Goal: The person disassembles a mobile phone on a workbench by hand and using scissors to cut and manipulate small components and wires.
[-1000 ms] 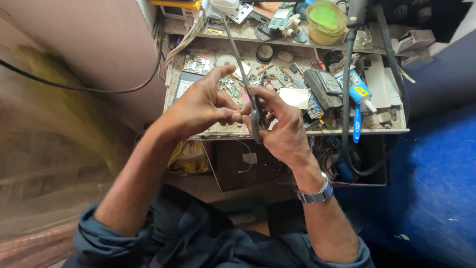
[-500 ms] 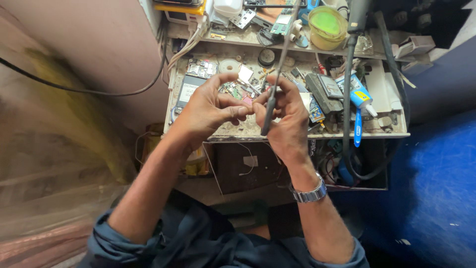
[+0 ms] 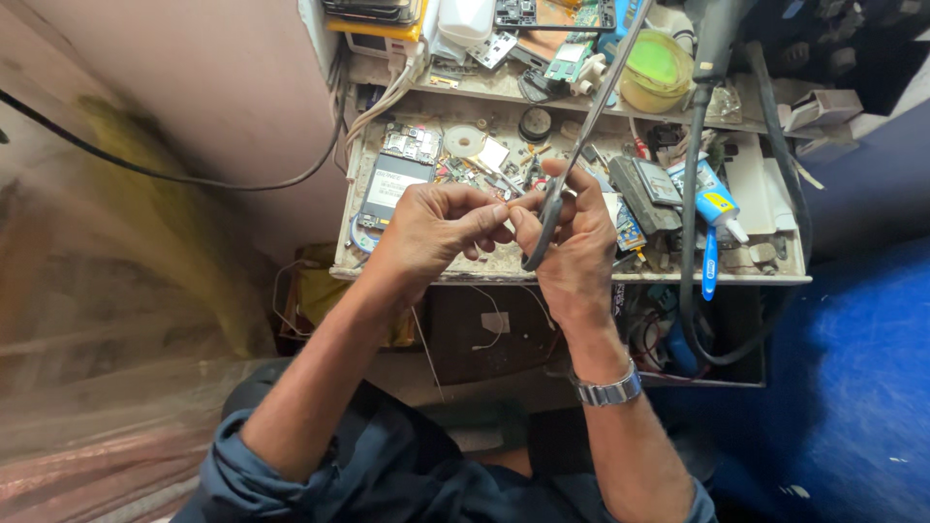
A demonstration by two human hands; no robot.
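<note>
The 2 hands meet above the front edge of the workbench (image 3: 581,278). The left hand (image 3: 436,228) has its fingertips pinched together on something very small, and the right hand (image 3: 572,247) has its fingers curled around the dark handle of a thin tool (image 3: 557,208), with its thumb and 1st finger also reaching to the same pinch point. So both grips are closed, the right on the tool, the left on a tiny part that I cannot identify.

Judging from this, the step in hand is fine fitting or adjusting of the small part near the tool handle, approx. above the bench front and not resting on it. The next move probably needs steady fingertips and very little force, because the part could slip and fall between the scattered circuit boards (image 3: 412,142) etc.

Hard to see: the small part is covered by the fingertips. The long metal shaft of the tool goes up and to the right over the clutter, and its far end cannot be made out. The left side of the view is blurred. The wristwatch (image 3: 608,391) is visible on the right wrist.
</note>
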